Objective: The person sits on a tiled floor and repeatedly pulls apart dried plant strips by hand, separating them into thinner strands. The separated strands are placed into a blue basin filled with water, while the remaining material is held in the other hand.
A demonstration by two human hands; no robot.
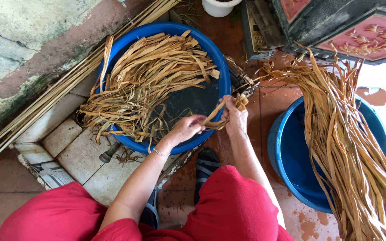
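Observation:
My left hand (185, 128) and my right hand (235, 117) both grip one tan dried leaf strip (214, 115) above the near rim of a blue basin (222, 80). The strip runs between the two hands and bunches at the right fingers. That basin holds dark water and a heap of soaked leaf strips (148, 80), some hanging over its left rim. A second blue basin (287, 151) stands to the right, with a long bundle of strips (349, 151) draped across it.
Thin bamboo sticks (68, 80) lean along the stained wall at left. A white pot (220, 6) and a dark carved cabinet (358, 31) stand at the back. My sandalled feet (206, 163) rest on wet tiles; a pipe end (108, 152) pokes out below the basin.

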